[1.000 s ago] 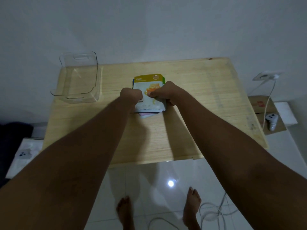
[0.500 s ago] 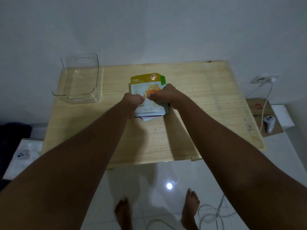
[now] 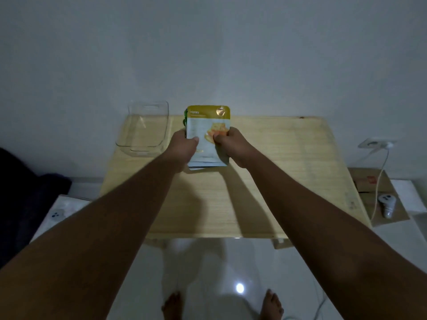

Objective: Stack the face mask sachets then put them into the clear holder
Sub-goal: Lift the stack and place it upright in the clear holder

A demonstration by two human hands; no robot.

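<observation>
Two bare hands hold a stack of face mask sachets [image 3: 208, 137] upright above a wooden table [image 3: 277, 162].

Both arms reach straight forward. The left hand [image 3: 183, 146] grips the stack's left edge, thumb on the front; the right hand [image 3: 233, 144] grips the right edge, thumb pressed on the front too. The stack's long axis runs up and down, the yellow "Honey" band at the top, printed face toward the viewer, lower edge near the tabletop. The clear holder [image 3: 145, 128] sits at the table's far left corner, just left of the stack.
</observation>
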